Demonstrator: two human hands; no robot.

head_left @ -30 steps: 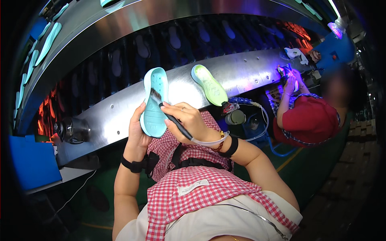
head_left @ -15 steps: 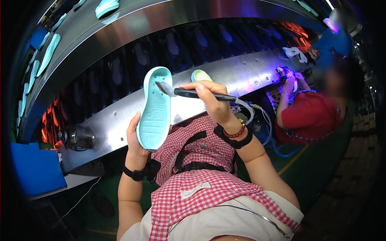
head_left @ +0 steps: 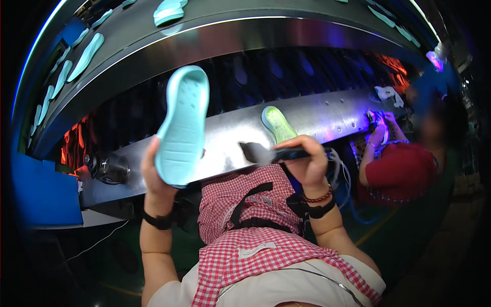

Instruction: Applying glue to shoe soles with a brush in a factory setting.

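Observation:
My left hand (head_left: 156, 171) grips a turquoise shoe sole (head_left: 183, 128) by its lower end and holds it up over the metal bench. The sole's recessed face, with small holes near the far end, is toward me. A dark-handled brush (head_left: 255, 152) is in my right hand (head_left: 311, 162), its bristles pointing left, apart from the sole and blurred by motion. Beyond the right hand, on the bench, lies a second sole (head_left: 277, 124) with a yellow-green inside and turquoise rim; the hand hides its near end.
A shiny metal bench (head_left: 225, 130) runs across, with a metal pot (head_left: 113, 169) and a blue box (head_left: 43, 192) at left. Behind, a conveyor (head_left: 225, 15) carries several turquoise soles. At right, a person in red (head_left: 404, 163) handles something under purple light. Pale tubes (head_left: 343, 174) hang nearby.
The brush has left the sole's surface, going right and down with my right hand. My left hand has shifted the sole slightly left and up. The view has also shifted.

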